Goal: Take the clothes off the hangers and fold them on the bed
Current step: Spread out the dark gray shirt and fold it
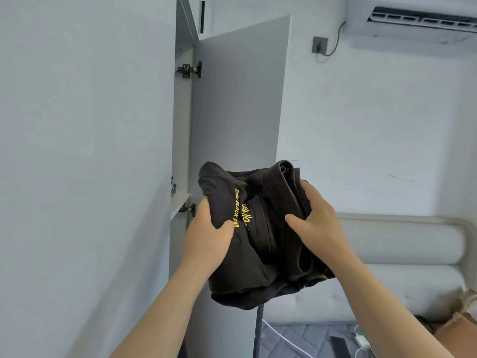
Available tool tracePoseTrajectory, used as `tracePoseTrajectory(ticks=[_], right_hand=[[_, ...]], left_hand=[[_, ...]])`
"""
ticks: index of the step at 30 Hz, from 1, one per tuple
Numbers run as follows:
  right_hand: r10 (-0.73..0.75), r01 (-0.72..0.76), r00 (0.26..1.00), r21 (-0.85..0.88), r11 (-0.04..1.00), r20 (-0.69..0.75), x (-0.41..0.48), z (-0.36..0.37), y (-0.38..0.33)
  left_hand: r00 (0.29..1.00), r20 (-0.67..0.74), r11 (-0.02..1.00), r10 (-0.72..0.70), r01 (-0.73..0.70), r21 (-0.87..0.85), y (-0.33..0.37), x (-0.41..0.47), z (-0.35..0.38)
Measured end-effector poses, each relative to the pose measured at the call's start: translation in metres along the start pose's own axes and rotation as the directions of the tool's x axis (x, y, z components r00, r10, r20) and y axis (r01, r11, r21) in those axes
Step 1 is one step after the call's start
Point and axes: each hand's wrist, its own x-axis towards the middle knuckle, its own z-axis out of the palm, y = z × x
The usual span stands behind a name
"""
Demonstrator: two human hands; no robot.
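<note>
Item 1. Left grip (206,236): closing on the left edge of a bundled black garment (260,275), thumb pressing on top, fingers going underneath out of sight.

Item 2. Right grip (317,220): clasping the bundle's right side, thumb lying across the top folds, fingers wrapping round the far edge.

Item 3. Black garment: being held up in the air between both grips, in front of the open wardrobe door (240,99) and above the bed (296,337). Folded thick, lower layers sagging.

Item 4. Yellow print (237,209): running sideways on the top fold. Block capitals are reading "BLACK FI", the end going under the left thumb. A script line beside it is showing "Ha"; the rest is creased and unreadable.

Item 5. Surroundings: a door hinge (189,70) is showing at the cabinet edge, a wall socket (319,44) is feeding a cable to the air conditioner (423,16), and a padded headboard (402,241) is standing behind the bed. No writing is legible on these.
</note>
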Motion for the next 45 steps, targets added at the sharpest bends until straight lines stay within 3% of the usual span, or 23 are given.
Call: tracePoseTrajectory(ticks=[13,26,35,45], right_hand=[[-0.089,0.082,0.991,0.073,0.994,0.104,0.101,0.079,0.052],[-0.157,0.151,0.987,0.175,0.973,0.023,0.178,0.137,0.055],[-0.298,0.264,0.954,0.451,0.852,0.006,0.277,0.219,0.040],[-0.299,0.276,0.951,0.645,0.713,-0.076,0.348,0.266,0.020]], left_hand=[[0.995,-0.100,0.999,-0.019,0.023,0.044,-0.039,0.084,0.037],[0.977,-0.203,0.998,0.063,-0.060,0.021,-0.057,0.165,0.032],[0.870,-0.464,0.981,0.165,-0.095,0.171,-0.055,0.233,0.009],[0.777,-0.578,0.959,0.250,-0.117,0.257,-0.050,0.278,0.007]])
